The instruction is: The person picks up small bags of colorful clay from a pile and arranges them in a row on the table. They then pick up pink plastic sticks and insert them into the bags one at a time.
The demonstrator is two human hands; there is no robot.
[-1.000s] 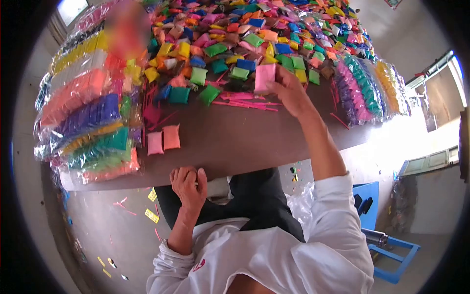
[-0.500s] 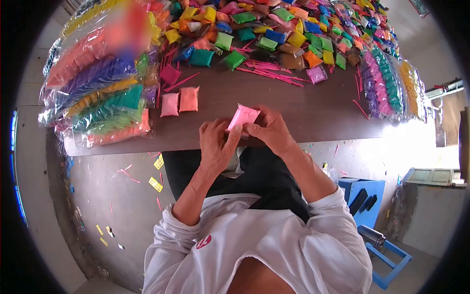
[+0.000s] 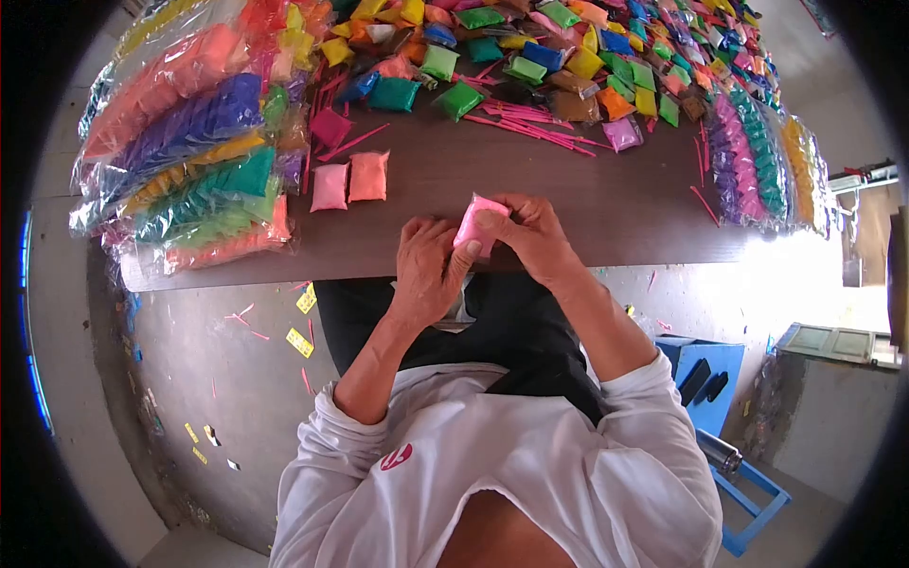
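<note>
Near the front edge of the dark table, a small pink packet (image 3: 472,223) is held between both hands. My left hand (image 3: 428,265) grips its lower left side, thumb on the packet. My right hand (image 3: 533,237) pinches it from the right, with the thumb across its front; the fingers behind are partly hidden. To the left, a light pink packet (image 3: 329,187) and a salmon packet (image 3: 368,177) lie side by side on the table. A magenta packet (image 3: 330,128) lies just beyond them.
Stacked bags of coloured packets (image 3: 204,189) cover the table's left end. A heap of loose packets (image 3: 568,57) spreads across the back, with pink sticks (image 3: 535,128) before it. More bagged packets (image 3: 757,161) stand at right. A blue stool (image 3: 748,502) is on the floor.
The packet has turned more upright, and my right thumb has moved onto its front. My left hand has shifted slightly right.
</note>
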